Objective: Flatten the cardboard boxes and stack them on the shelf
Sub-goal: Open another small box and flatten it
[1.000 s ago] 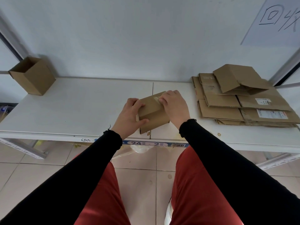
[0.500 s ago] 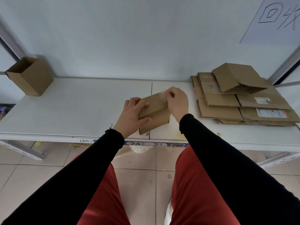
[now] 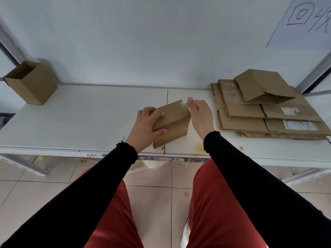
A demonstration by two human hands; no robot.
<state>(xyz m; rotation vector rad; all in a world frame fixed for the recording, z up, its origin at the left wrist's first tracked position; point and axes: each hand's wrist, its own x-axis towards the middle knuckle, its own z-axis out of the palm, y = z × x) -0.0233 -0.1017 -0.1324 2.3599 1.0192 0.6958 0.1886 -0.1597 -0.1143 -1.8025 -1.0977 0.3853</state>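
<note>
Left hand (image 3: 145,126) clamps the small box (image 3: 171,122) on the shelf (image 3: 80,119); right hand (image 3: 198,114) pinches a strip of clear tape (image 3: 184,105) at its far corner. It's the untaping step. Next, I'd say: peel it clear, collapse the box, then onto the flattened stack (image 3: 268,115) beyond the right hand.

A small box (image 3: 171,122) sits on the shelf (image 3: 80,122), near its front edge and about in the middle. The left hand (image 3: 146,128) is on the left side of this box. The right hand (image 3: 199,115) is at its far right corner, pinching a bit of tape (image 3: 184,105). Far left on the shelf stands an open box (image 3: 30,82). On the right lies a stack of flat boxes (image 3: 265,115), with a half-folded box (image 3: 263,86) on top.
</note>
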